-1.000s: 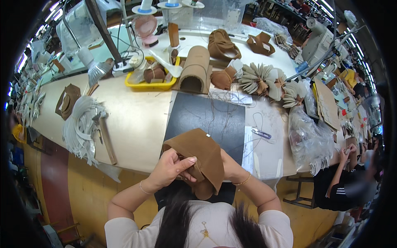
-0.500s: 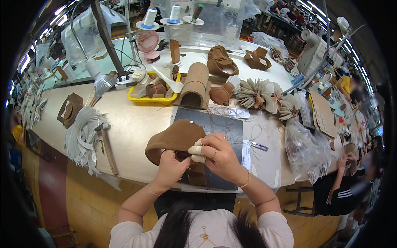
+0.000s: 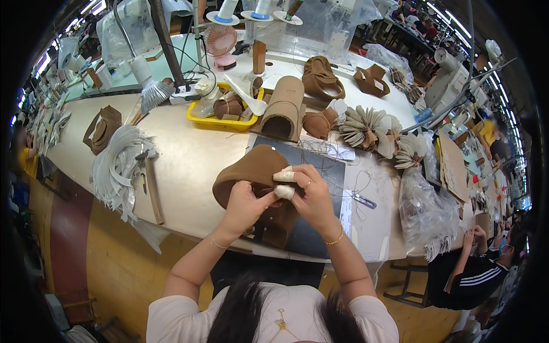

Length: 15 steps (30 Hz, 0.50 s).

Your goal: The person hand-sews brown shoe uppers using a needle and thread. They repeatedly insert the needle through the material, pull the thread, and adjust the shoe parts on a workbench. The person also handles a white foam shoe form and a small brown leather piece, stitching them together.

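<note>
A curved brown suede-like piece (image 3: 249,165) is held up over a black board (image 3: 309,228), its hollow side toward me. My left hand (image 3: 246,208) pinches its edge from the left. My right hand (image 3: 313,197), with white wrapping on its fingers, closes on the same edge from the right. The fingertips of both hands nearly meet there. Whatever thin thing may be between them is hidden. Another part of brown material (image 3: 277,227) hangs or lies below the hands; I cannot tell whether it is joined on.
Thread snips (image 3: 363,200) and loose dark thread lie right of the board. Behind are a brown half-round form (image 3: 281,108) and a yellow tray (image 3: 223,122). A hammer (image 3: 153,191) and white strips (image 3: 119,171) lie left. A plastic bag (image 3: 426,200) and a co-worker are at right.
The view has shifted, so the table's things appear farther right. The brown piece is tipped up more, showing more of its hollow side. Both hands keep their grip on the edge.
</note>
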Each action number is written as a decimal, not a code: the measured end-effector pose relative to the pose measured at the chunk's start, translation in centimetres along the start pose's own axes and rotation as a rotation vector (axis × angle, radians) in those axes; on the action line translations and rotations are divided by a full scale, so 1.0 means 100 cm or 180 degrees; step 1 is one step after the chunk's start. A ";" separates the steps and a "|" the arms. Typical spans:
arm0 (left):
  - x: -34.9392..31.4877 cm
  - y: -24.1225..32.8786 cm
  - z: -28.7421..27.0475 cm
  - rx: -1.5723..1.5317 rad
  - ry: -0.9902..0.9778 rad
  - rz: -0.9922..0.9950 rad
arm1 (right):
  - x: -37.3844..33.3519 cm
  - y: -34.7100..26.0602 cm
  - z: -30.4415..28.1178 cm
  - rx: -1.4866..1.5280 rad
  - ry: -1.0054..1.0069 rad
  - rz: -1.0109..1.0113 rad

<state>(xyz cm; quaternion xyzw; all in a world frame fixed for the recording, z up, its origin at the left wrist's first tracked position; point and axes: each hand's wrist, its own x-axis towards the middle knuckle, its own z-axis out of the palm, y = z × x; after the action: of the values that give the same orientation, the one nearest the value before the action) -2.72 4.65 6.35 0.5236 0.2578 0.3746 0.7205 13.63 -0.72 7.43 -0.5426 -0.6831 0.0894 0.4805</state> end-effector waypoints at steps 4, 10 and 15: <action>-0.002 0.003 0.008 0.0295 0.0097 0.0035 | -0.001 0.002 0.001 -0.0067 -0.0036 -0.0331; -0.002 -0.008 0.008 0.0917 0.0338 -0.0087 | -0.002 -0.008 -0.005 -0.0155 0.0426 -0.0670; 0.004 -0.015 0.010 0.0875 0.0349 0.0071 | -0.008 -0.001 0.013 0.0574 0.0767 -0.0063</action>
<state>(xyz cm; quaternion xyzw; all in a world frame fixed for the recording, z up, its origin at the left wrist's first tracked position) -1.34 4.19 5.25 0.5988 0.3398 0.3718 0.6227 12.60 -0.94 6.33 -0.4973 -0.6150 0.0798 0.6067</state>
